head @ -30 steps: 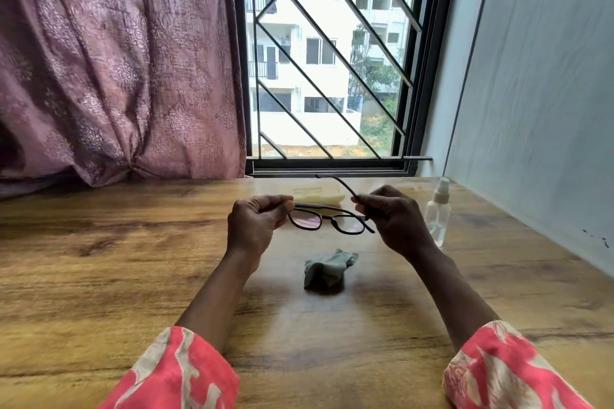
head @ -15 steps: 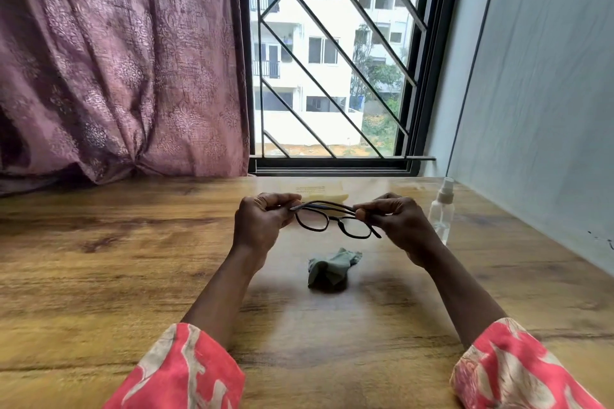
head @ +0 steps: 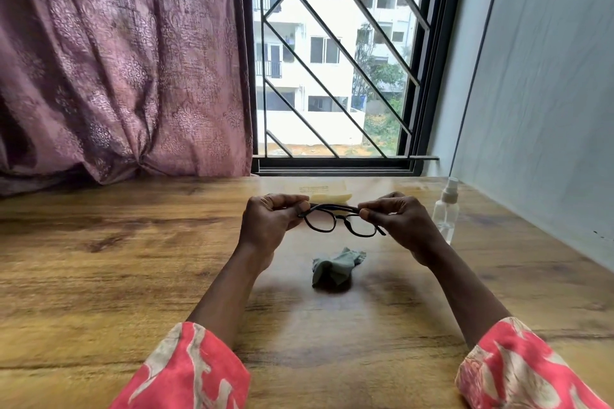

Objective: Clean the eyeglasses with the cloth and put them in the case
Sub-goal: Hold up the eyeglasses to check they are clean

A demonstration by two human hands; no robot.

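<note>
A: Where are your hands?

B: Raised above the table [head: 99, 276], forearms angled inward. Your left hand [head: 265, 226] pinches the left end of the glasses [head: 339, 221], fingers curled over the frame. Your right hand [head: 398, 222] pinches the right end the same way.

A: And the glasses?

B: Held in the air between both hands, lenses tilted toward you. The cloth [head: 335, 267] lies crumpled on the table just below them. The case [head: 327, 194] sits beyond your hands, the bottle [head: 447, 209] just right of your right hand.

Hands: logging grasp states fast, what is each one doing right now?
Left hand: pinches the left end of the eyeglasses.
Right hand: pinches their right end, held above the table.
</note>
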